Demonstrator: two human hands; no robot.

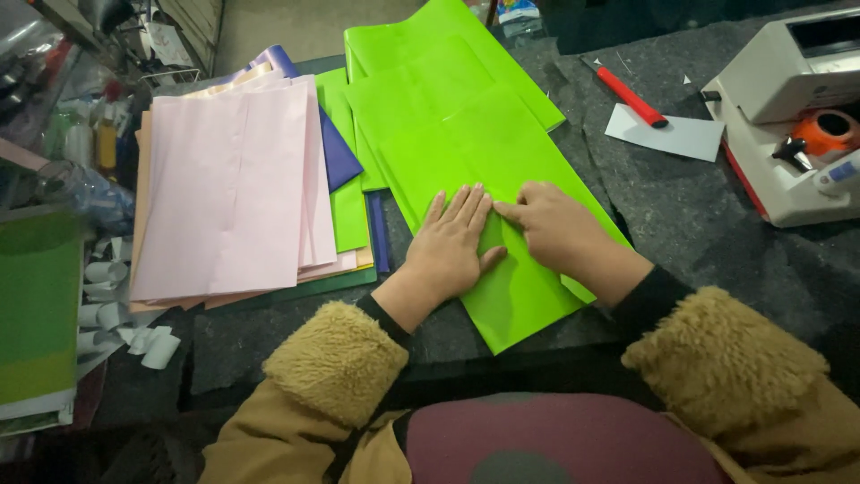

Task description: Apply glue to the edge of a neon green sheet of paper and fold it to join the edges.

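A bright green paper sheet lies folded on the dark grey table. My left hand lies flat on its near part, fingers spread and pointing away from me. My right hand presses on the same sheet just to the right, fingers curled and pointing left toward the left hand's fingertips. Neither hand grips anything. More green sheets lie under and beyond it.
A stack of pink, peach and purple paper sheets lies at the left. A red utility knife and a white paper slip lie at the back right. A white machine with an orange tape roll stands at the right edge. Curled paper scraps lie at the left.
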